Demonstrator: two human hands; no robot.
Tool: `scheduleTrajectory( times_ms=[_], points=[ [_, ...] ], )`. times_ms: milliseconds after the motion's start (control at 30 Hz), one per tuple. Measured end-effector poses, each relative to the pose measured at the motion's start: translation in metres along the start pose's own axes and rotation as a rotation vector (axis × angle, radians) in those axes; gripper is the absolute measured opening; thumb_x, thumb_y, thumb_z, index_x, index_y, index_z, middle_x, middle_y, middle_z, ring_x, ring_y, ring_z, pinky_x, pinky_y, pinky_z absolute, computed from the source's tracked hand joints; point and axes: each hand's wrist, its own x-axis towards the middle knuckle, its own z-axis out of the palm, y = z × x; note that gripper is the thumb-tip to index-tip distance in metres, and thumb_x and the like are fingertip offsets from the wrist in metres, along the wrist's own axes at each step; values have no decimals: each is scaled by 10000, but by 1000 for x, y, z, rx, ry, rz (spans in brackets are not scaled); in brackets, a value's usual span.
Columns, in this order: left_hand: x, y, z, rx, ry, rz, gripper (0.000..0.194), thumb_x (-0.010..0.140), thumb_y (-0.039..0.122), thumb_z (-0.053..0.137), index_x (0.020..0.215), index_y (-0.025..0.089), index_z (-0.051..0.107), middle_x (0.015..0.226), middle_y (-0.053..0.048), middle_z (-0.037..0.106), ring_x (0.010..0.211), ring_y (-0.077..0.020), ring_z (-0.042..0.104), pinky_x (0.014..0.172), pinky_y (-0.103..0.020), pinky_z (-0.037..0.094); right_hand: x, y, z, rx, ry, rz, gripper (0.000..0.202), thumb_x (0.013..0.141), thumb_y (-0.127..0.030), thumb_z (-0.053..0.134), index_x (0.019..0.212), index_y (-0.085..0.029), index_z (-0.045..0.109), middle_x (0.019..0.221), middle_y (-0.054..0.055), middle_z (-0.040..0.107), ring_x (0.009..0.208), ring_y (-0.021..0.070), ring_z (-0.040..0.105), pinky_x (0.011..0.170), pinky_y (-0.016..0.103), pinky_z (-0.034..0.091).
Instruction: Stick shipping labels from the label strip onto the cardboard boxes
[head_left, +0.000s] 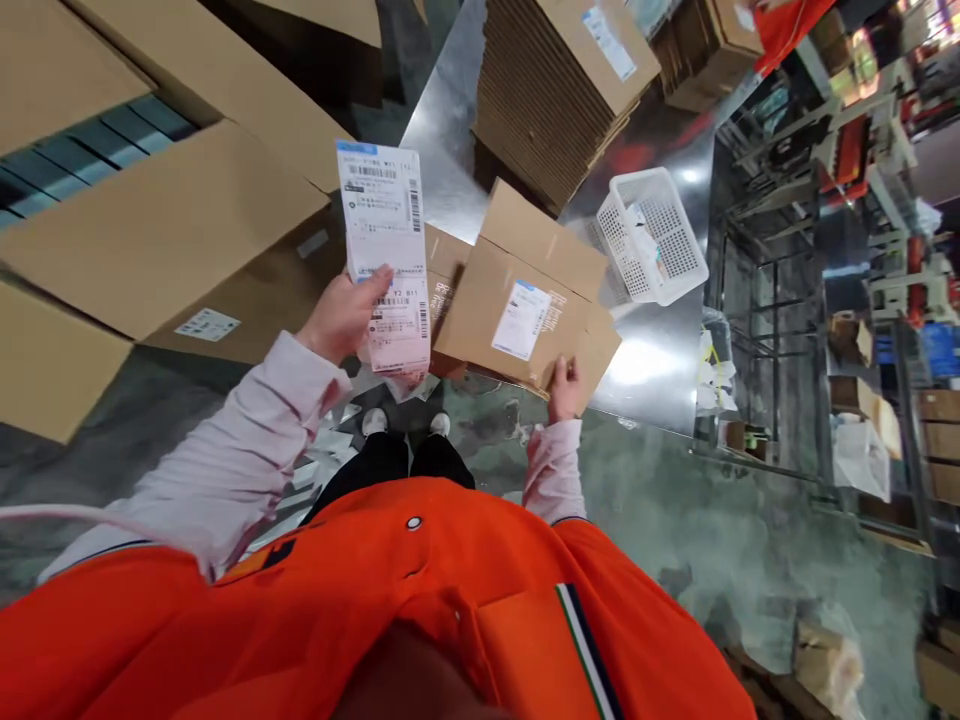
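My left hand [346, 312] is closed on a long strip of printed labels [384, 210], thumb on its front, held upright left of the table edge. My right hand [566, 390] grips the near edge of a flattened cardboard box [480, 310], with the thumb on top and fingers partly hidden. That box lies on the metal table and has a white label [520, 318] with a blue strip stuck on it. Another brown cardboard piece [442, 262] shows under its left side.
A tall stack of flat cardboard [551, 110] stands at the table's back. The white basket [656, 235] with papers sits right on the metal table [660, 370]. Large open cartons [172, 230] fill the left; metal racks [772, 310] stand at the right.
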Motion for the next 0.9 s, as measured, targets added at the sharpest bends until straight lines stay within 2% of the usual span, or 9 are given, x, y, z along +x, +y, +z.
scheduleTrajectory(
  times_ms=[67, 133, 233, 333, 500, 633, 767, 833, 900],
  points=[
    [-20, 1, 8, 16, -6, 17, 764, 673, 680, 823, 1158, 115, 654, 1079, -108, 743, 973, -229, 666, 831, -327, 569, 1, -6, -27, -28, 34, 80, 428, 1007, -310, 382, 817, -102, 705, 866, 105, 764, 959, 156, 722, 935, 318, 567],
    [-42, -5, 13, 54, -30, -30, 765, 594, 639, 872, 1131, 131, 675, 1068, -112, 746, 887, -219, 677, 737, -291, 569, -3, -22, -21, -8, -76, 99, 261, 921, -320, 615, 754, -147, 715, 794, 76, 770, 856, 174, 741, 869, 328, 601],
    [-68, -15, 17, 142, -209, -251, 679, 535, 620, 881, 1000, 152, 722, 857, -80, 743, 670, -201, 659, 549, -266, 525, -21, -53, 35, 185, -349, 39, 263, 802, -403, 785, 952, -188, 764, 963, 62, 792, 931, 212, 748, 886, 354, 609],
    [-75, -19, 15, 184, -349, -323, 584, 488, 593, 903, 854, 162, 754, 802, -69, 742, 701, -226, 677, 588, -282, 546, -45, -75, 98, 455, -384, 34, 486, 803, -586, 727, 1059, -173, 744, 1096, 82, 775, 1042, 241, 718, 950, 376, 587],
    [-65, -27, 3, 17, -39, -250, 625, 455, 573, 914, 863, 125, 761, 879, -104, 757, 799, -245, 682, 726, -327, 556, -50, -84, 131, 374, -486, 80, 549, 647, -593, 840, 974, -160, 757, 1003, 87, 785, 928, 258, 725, 909, 406, 591],
    [-67, -46, 4, 57, 91, -245, 510, 487, 548, 882, 686, 118, 694, 662, -47, 667, 619, -157, 576, 594, -257, 461, -22, -93, 131, 256, -443, -71, 388, 761, -470, 799, 995, -161, 779, 1010, 78, 788, 942, 237, 734, 914, 355, 580],
    [-68, -63, 8, 118, 337, -146, 534, 565, 563, 822, 535, 163, 471, 509, 27, 473, 517, -93, 430, 496, -215, 322, -4, -100, 145, 70, -441, -227, 179, 831, -332, 761, 918, -185, 812, 929, 47, 791, 915, 225, 737, 912, 333, 568],
    [-63, -70, 4, 77, 294, -191, 491, 551, 529, 844, 619, 155, 534, 548, 24, 522, 529, -101, 462, 507, -214, 347, 6, -98, 160, 28, -428, -255, 140, 834, -299, 765, 903, -187, 815, 951, 46, 781, 930, 208, 728, 909, 315, 567],
    [-56, -77, -4, 6, 121, -327, 507, 479, 469, 901, 756, 140, 632, 648, -13, 635, 579, -138, 548, 548, -235, 421, 22, -95, 178, -26, -379, -284, 106, 835, -267, 766, 882, -187, 816, 1044, 56, 758, 1007, 194, 705, 944, 299, 552]
  ],
)
